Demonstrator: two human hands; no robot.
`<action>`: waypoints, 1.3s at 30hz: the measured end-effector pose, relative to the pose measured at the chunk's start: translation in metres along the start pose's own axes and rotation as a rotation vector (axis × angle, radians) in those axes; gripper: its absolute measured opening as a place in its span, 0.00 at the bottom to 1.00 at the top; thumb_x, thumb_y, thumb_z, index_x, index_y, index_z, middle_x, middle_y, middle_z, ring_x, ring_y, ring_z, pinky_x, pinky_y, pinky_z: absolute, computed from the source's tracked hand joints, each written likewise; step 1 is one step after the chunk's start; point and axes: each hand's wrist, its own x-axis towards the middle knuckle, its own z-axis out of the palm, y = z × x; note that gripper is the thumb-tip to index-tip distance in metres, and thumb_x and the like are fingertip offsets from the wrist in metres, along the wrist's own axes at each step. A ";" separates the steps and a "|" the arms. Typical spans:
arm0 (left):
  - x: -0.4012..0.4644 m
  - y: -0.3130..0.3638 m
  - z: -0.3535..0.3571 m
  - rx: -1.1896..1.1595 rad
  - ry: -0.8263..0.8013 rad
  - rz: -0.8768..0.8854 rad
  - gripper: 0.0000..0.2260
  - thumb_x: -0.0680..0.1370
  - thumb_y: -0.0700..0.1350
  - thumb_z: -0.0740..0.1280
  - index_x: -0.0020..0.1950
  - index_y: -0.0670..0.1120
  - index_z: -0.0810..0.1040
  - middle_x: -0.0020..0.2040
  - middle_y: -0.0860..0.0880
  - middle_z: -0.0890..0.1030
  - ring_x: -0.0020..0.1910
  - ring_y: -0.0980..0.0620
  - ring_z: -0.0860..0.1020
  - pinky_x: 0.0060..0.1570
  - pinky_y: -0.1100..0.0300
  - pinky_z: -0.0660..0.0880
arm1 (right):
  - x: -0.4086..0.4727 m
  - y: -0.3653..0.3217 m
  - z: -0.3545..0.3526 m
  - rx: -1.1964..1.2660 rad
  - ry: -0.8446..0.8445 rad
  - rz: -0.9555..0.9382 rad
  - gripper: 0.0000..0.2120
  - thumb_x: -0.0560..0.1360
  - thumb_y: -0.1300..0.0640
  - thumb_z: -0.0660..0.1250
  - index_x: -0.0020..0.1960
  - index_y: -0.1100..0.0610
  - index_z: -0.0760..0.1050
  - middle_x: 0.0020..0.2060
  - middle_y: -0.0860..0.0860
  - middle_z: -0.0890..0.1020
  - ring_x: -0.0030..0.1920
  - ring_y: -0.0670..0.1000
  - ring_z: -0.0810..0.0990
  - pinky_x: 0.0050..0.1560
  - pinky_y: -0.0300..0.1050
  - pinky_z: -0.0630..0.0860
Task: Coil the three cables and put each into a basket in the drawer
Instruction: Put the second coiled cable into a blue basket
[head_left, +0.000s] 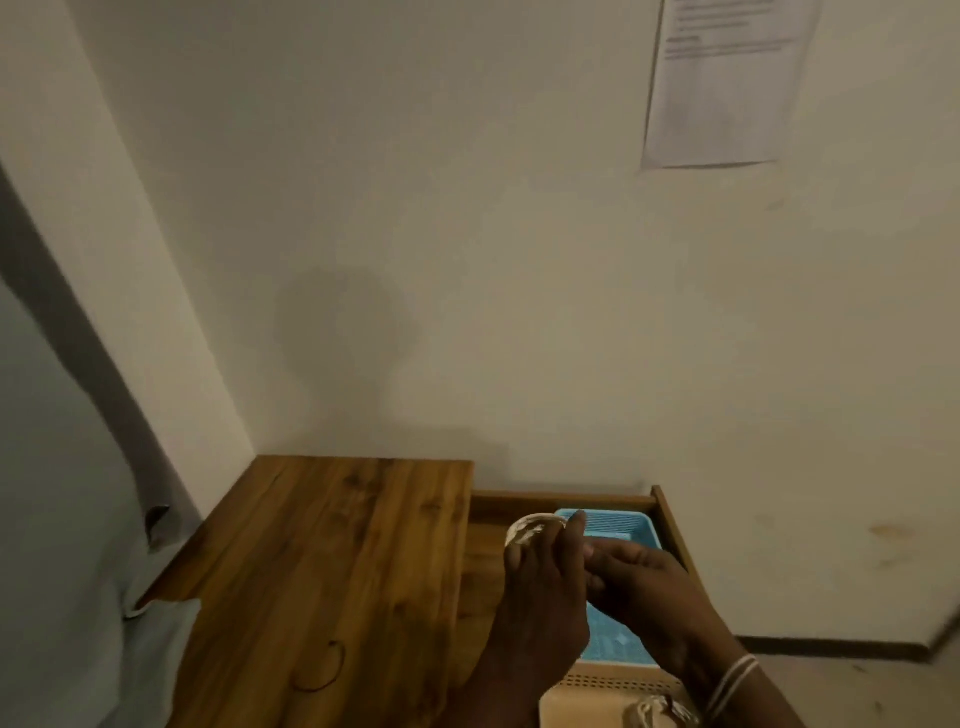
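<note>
Over the open drawer (670, 525), the left hand (540, 603) grips a coiled white cable (524, 532) above the blue basket (631, 530); the right hand (644, 587) pinches it. Nearer, a beige basket (597, 686) holds another coil (660, 714).

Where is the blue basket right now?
In the head view, the blue basket sits at the back of the open drawer, lower right, beside the wooden top, partly hidden behind both hands.

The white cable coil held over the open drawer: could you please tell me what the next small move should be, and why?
Probably lower the white cable coil into the blue basket. The left hand grips it just above that basket, the right hand steadies alongside, and the beige basket nearer the person already holds a coil.
</note>
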 end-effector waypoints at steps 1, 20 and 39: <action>0.007 0.006 0.011 -0.016 -0.045 -0.011 0.40 0.64 0.50 0.76 0.73 0.50 0.64 0.62 0.52 0.79 0.58 0.53 0.80 0.58 0.53 0.76 | 0.010 0.005 -0.012 0.040 0.015 0.011 0.09 0.78 0.63 0.65 0.52 0.64 0.84 0.48 0.62 0.86 0.49 0.58 0.86 0.49 0.50 0.80; 0.145 -0.029 0.211 -0.677 -0.465 -0.446 0.20 0.76 0.44 0.71 0.67 0.50 0.74 0.63 0.54 0.74 0.61 0.56 0.73 0.60 0.61 0.72 | 0.205 0.075 -0.201 -0.510 0.000 0.054 0.05 0.72 0.67 0.72 0.45 0.62 0.85 0.37 0.63 0.85 0.35 0.54 0.81 0.41 0.47 0.80; 0.112 -0.015 0.328 -0.850 -0.525 -0.981 0.08 0.79 0.37 0.64 0.46 0.45 0.82 0.44 0.44 0.84 0.45 0.47 0.83 0.47 0.50 0.81 | 0.243 0.141 -0.220 -1.153 -0.116 0.052 0.12 0.73 0.57 0.69 0.55 0.59 0.80 0.52 0.55 0.84 0.53 0.54 0.82 0.57 0.45 0.78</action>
